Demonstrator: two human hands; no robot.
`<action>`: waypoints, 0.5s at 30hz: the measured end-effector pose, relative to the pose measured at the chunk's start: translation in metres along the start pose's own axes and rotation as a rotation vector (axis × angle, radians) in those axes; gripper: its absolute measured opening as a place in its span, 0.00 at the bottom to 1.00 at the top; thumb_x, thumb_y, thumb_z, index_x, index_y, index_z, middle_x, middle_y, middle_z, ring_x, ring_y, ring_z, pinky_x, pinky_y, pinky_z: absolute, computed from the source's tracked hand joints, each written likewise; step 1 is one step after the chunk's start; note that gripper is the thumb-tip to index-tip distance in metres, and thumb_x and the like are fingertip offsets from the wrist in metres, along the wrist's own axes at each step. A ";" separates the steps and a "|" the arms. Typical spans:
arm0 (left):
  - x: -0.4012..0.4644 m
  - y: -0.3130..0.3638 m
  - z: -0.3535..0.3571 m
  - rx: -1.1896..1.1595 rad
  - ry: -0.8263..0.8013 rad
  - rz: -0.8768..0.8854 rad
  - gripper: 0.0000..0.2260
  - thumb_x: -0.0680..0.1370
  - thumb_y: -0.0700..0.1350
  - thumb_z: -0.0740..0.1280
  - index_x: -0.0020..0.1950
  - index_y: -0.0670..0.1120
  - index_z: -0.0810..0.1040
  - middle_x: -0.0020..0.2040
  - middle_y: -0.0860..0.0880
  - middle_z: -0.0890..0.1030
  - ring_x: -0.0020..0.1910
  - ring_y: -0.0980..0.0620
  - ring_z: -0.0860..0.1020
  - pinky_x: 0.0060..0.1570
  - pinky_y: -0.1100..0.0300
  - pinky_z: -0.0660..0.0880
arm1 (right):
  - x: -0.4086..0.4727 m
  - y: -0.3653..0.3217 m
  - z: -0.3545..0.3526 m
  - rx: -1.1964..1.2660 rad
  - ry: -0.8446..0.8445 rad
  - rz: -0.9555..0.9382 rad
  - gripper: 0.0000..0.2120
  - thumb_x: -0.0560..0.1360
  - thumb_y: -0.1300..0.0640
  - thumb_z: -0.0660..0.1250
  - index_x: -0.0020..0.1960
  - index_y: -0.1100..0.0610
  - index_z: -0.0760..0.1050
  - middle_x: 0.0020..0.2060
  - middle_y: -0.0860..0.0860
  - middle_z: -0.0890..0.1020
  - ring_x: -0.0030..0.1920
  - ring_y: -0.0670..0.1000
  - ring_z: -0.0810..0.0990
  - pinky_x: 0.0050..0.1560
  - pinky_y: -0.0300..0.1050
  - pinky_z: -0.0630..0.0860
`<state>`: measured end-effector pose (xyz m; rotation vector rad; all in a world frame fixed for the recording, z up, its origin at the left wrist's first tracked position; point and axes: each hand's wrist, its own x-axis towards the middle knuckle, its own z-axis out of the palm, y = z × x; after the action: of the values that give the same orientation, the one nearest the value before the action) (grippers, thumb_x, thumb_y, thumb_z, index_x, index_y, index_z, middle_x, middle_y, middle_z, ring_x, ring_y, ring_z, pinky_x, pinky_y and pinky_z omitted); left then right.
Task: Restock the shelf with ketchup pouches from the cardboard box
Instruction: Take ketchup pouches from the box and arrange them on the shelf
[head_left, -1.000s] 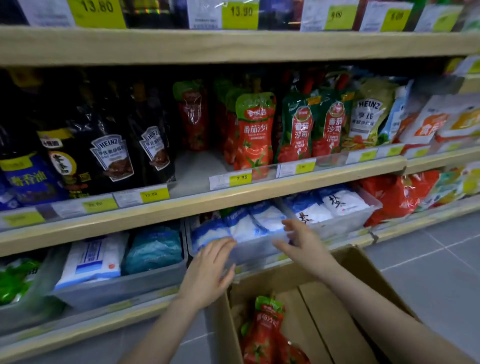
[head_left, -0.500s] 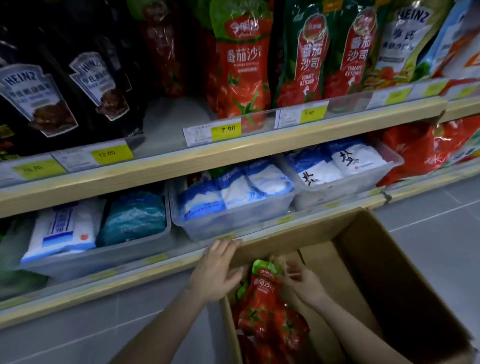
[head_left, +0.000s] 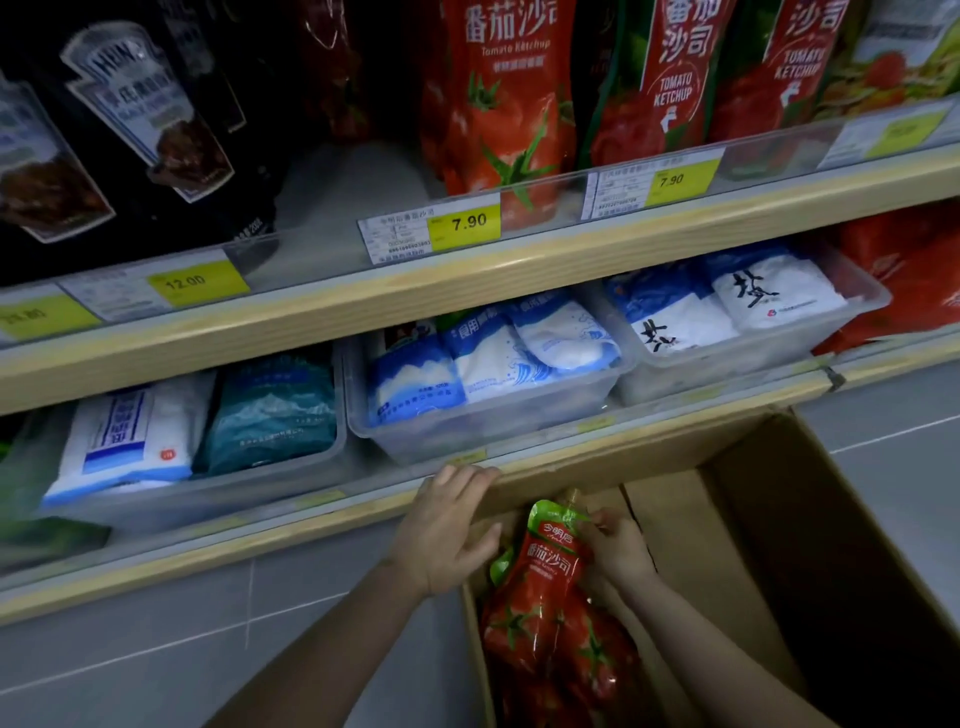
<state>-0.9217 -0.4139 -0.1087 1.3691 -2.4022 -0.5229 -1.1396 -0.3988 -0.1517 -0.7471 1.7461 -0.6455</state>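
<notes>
Ketchup pouch (head_left: 548, 571) sits upright in the cardboard box (head_left: 779, 545), top of the pile. Head view: right hand (head_left: 618, 556) fingers (head_left: 602, 519) pinch its green top near the spout; left hand (head_left: 447, 530) fingers spread wide, resting on the box's near-left rim beside the pouch. Best to lift straight up by the neck, steady the body with the left, then aim for the shelf (head_left: 467, 291) gap left of the 7.90 tag (head_left: 462, 223).

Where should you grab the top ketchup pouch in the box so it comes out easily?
Probably by the green top of the ketchup pouch, coming from above. That end stands up out of the cardboard box, where the right hand already pinches it; the body lies among others.
</notes>
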 end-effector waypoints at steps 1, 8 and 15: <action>0.000 0.000 0.000 0.000 0.003 0.002 0.25 0.74 0.55 0.57 0.66 0.43 0.70 0.58 0.48 0.75 0.58 0.50 0.70 0.59 0.53 0.69 | -0.004 -0.003 -0.003 0.033 -0.013 -0.007 0.13 0.75 0.68 0.62 0.33 0.60 0.69 0.26 0.54 0.74 0.20 0.43 0.74 0.20 0.32 0.68; 0.002 -0.001 -0.001 0.094 -0.096 -0.032 0.33 0.73 0.66 0.56 0.70 0.45 0.65 0.64 0.49 0.72 0.63 0.50 0.66 0.64 0.52 0.66 | -0.048 -0.030 -0.021 0.108 -0.068 -0.153 0.09 0.77 0.64 0.62 0.39 0.60 0.65 0.36 0.59 0.74 0.36 0.53 0.75 0.31 0.42 0.74; 0.005 0.013 -0.017 0.134 -0.367 -0.206 0.47 0.65 0.71 0.64 0.76 0.52 0.48 0.74 0.52 0.57 0.72 0.50 0.54 0.72 0.48 0.55 | -0.097 -0.061 -0.028 -0.023 -0.146 -0.414 0.11 0.75 0.64 0.64 0.36 0.59 0.66 0.33 0.58 0.74 0.37 0.53 0.72 0.41 0.50 0.72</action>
<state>-0.9264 -0.4145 -0.0875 1.7207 -2.6348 -0.7343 -1.1345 -0.3645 -0.0389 -1.1584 1.4774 -0.8246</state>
